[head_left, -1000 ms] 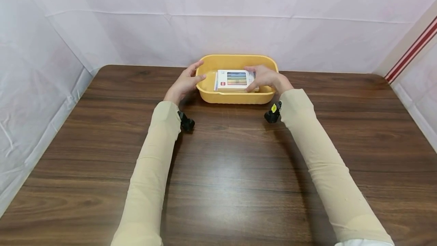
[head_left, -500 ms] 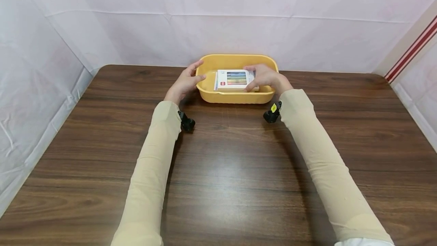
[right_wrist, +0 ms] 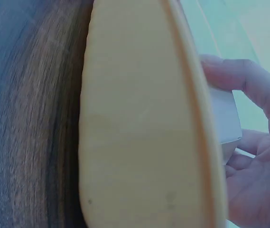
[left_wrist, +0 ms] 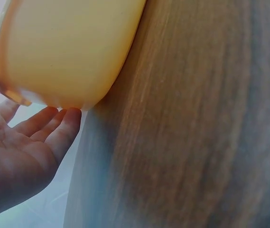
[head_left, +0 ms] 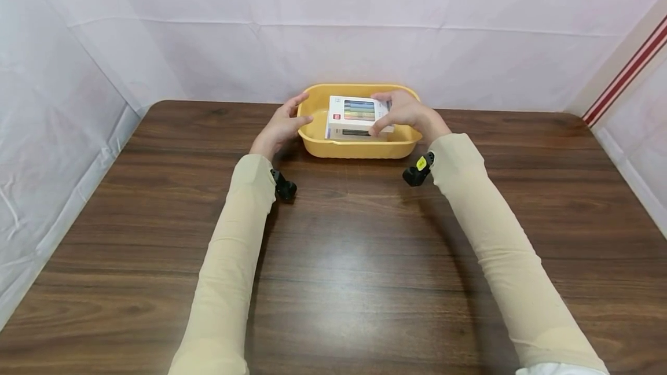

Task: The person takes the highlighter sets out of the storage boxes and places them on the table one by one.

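A yellow plastic tub (head_left: 359,147) stands at the far middle of the dark wooden table (head_left: 344,247). My right hand (head_left: 403,113) grips the right end of a white box (head_left: 351,116) with coloured stripes on its lid, held a little above the tub's floor. In the right wrist view the thumb and fingers (right_wrist: 239,78) pinch the box (right_wrist: 225,116) just over the tub's rim (right_wrist: 196,114). My left hand (head_left: 283,123) rests against the tub's left wall, fingers straight; the left wrist view shows its palm (left_wrist: 18,152) beside the tub (left_wrist: 68,47).
White sheeting (head_left: 339,45) walls the table at the back and on both sides. A red-striped edge (head_left: 625,71) shows at the far right. Small black cameras sit on both wrists (head_left: 283,185).
The right hand has lifted the white box up from the tub's floor and slightly away from me. The left hand has stayed on the tub's left wall.
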